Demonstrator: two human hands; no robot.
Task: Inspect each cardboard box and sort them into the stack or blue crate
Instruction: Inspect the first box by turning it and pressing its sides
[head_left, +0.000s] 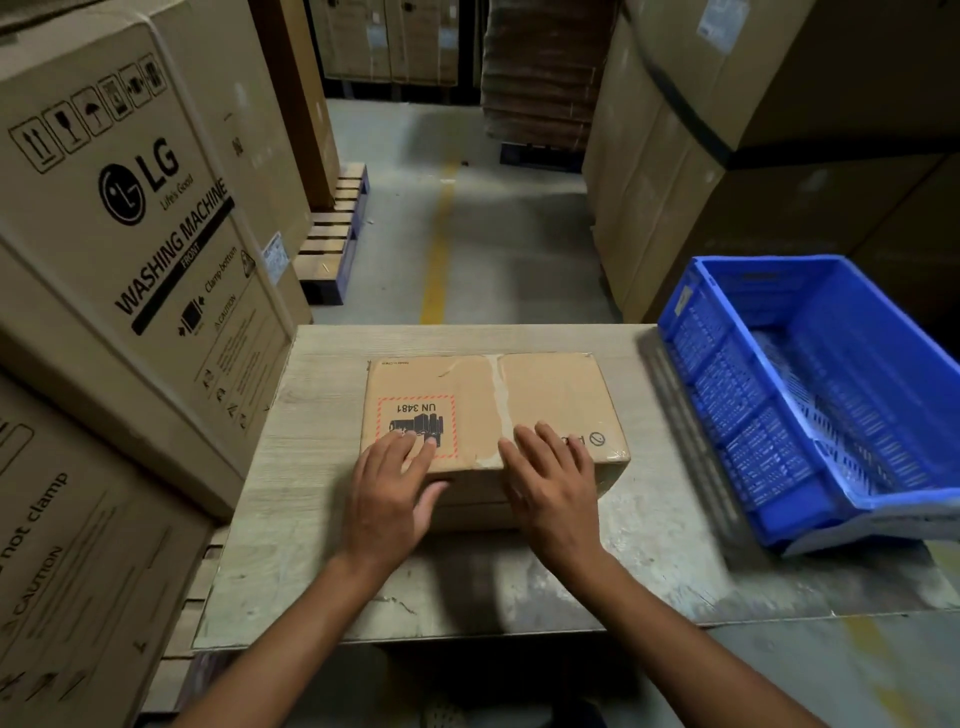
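Observation:
A flat brown cardboard box lies on the worn wooden table, taped down the middle, with a red-hatched "UN 3481" label on its left half. It seems to rest on a second box beneath it. My left hand lies flat on the label at the box's near edge, fingers spread, thumb over the front face. My right hand lies flat on the near right part of the top, fingers apart. Neither hand grips the box. The blue crate stands on the table's right end and looks empty.
Big washing-machine cartons are stacked close on the left, and tall cartons wall the right behind the crate. A concrete aisle with a yellow line runs ahead, with wooden pallets at left and more stacked goods at the far end.

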